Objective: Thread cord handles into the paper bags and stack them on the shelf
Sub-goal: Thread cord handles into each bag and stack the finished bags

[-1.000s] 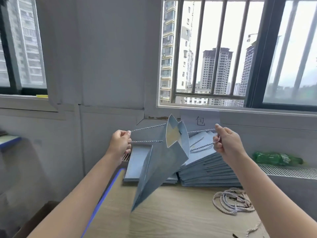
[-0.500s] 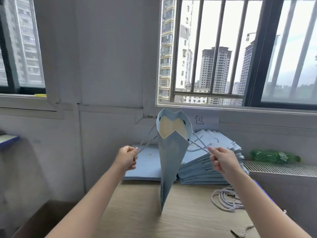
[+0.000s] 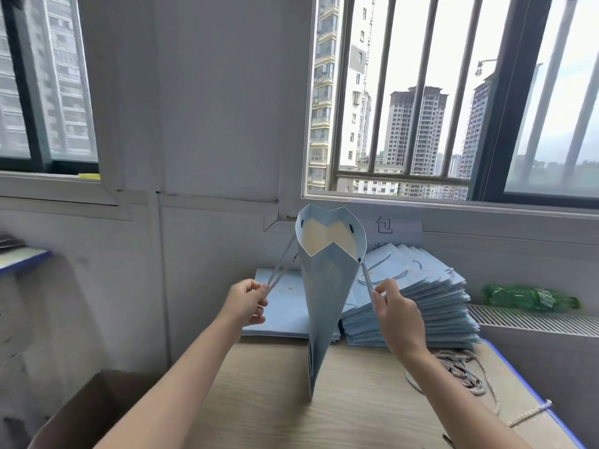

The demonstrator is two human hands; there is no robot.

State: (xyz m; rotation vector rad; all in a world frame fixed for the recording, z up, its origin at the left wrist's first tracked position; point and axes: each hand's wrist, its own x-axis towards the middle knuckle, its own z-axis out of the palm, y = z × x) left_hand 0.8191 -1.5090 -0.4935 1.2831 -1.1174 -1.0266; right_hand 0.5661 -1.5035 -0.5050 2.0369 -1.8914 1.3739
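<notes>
While the left hand point(image 3: 246, 301) curls its fingers round a pale twisted cord handle point(image 3: 280, 270) that runs up and inward from its knuckles to the bag's left wall, the right hand point(image 3: 397, 314) pinches the matching cord handle on the other side point(image 3: 368, 281) between thumb and forefinger, just below the hole it comes out of. Between the two grips stands the light blue paper bag point(image 3: 327, 286), upright, its mouth spread open above both hands and showing a cream lining, its narrow folded bottom resting on the light wooden table top point(image 3: 269, 403) below and between the wrists. Beyond the right hand, just behind its knuckles, lies a tall fanned stack of flat light blue bags with cords fitted point(image 3: 421, 303); beyond the left hand lies a lower flat pile of the same blue bags point(image 3: 285, 306). Below and outward of the right wrist a loose bundle of twisted cords point(image 3: 460, 374) sits on the table. Farther outward on that side, a green plastic bottle point(image 3: 528, 298) lies on its side on the ledge under the barred window point(image 3: 421, 98).
</notes>
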